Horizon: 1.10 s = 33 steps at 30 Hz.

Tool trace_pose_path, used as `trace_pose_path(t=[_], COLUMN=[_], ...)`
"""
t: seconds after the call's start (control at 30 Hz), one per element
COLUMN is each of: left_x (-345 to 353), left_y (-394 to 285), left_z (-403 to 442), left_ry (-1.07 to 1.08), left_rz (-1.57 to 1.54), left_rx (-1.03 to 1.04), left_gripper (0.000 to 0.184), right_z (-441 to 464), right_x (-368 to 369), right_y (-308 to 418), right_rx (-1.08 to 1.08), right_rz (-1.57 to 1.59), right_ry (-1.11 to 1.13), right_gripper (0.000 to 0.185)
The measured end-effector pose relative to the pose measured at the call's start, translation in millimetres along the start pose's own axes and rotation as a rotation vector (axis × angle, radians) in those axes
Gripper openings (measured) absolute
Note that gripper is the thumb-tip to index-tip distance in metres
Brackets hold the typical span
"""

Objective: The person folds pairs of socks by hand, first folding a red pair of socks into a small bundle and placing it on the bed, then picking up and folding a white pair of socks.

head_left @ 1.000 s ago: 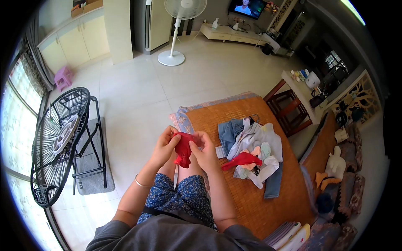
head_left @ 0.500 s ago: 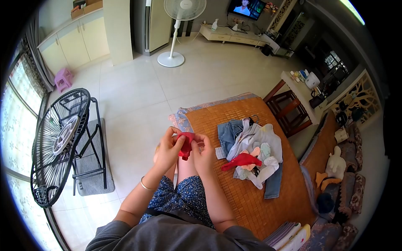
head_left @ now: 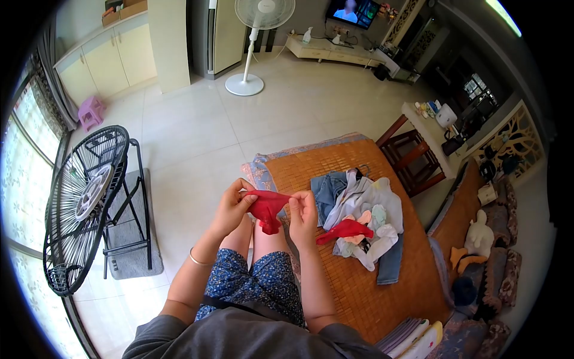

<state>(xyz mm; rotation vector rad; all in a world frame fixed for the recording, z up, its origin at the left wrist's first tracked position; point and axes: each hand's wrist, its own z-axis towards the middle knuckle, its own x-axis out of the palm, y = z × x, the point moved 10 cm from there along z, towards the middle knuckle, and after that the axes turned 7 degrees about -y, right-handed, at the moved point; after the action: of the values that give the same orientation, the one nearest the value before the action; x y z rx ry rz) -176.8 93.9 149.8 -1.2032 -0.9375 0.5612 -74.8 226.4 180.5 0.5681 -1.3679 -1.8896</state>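
Observation:
A small red cloth (head_left: 267, 209) is stretched between my two hands above my knees. My left hand (head_left: 234, 206) pinches its left end, and my right hand (head_left: 303, 216) pinches the upper right corner. The lower part of the cloth hangs down, bunched. To the right, on the brown woven mat (head_left: 335, 293), lies a heap of clothes: blue jeans (head_left: 390, 263), a pale grey garment (head_left: 353, 194), another red cloth (head_left: 345, 230) and several small white, peach and light green pieces.
A black corded round chair (head_left: 89, 203) stands at the left on a grey mat (head_left: 128, 239). Ahead are a white fan (head_left: 244, 85) and a television (head_left: 353, 11) over a low cabinet. Folded cloths (head_left: 412, 341) and a plush toy (head_left: 479, 234) are at the right.
My hands have moved apart, and the red cloth, bunched between them half a second ago, is now spread wide along its top edge. The clothes heap looks unchanged.

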Motion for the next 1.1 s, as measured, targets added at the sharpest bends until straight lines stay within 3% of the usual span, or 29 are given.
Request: trace_pose_path(t=[0.03,0.13,0.33,0.43,0.63,0.7,0.87,0.93,1.1], left_x=[3,18,14,17,5,6,5,5,16], left_y=[5,-3,7,11,11,19,18,27,57], left_z=[-2,-4,-1,-2,-1,-1,-5,-8,-14], left_ry=[0.033,0.046,0.100,0.057,-0.057,-0.110,-0.235,-0.208,-0.120], left_rz=[-0.003,-0.096,0.134,-0.043,-0.102,-0.161,-0.142,0.095,0.026], left_rx=[-0.095,-0.149,-0.054,-0.071,0.027,0.005,0.016,0.080,-0.020], left_gripper=[0.007,0.010,0.013,0.013,0.015,0.014,0.014,0.013,0.008], right_z=[-1,0,-5,0,-1,-2,3,6,2], right_x=[-1,2,14,10,5,2,0,-4,-8], right_y=[-4,-21,-23,-24,-32,-43,-29,-22,-24], right_rx=[0.106,0.120,0.138,0.122,0.166,0.260,0.125,0.101,0.118], right_rz=[0.009,-0.005,0.160,0.187,0.100,0.368,0.161,0.150,0.120], right_ry=[-0.006,-0.079,-0.031,-0.069,-0.142,-0.236,-0.268,-0.289,-0.320], right_gripper=[0.013,0.015,0.015,0.016,0.017,0.020,0.022,0.019,0.019])
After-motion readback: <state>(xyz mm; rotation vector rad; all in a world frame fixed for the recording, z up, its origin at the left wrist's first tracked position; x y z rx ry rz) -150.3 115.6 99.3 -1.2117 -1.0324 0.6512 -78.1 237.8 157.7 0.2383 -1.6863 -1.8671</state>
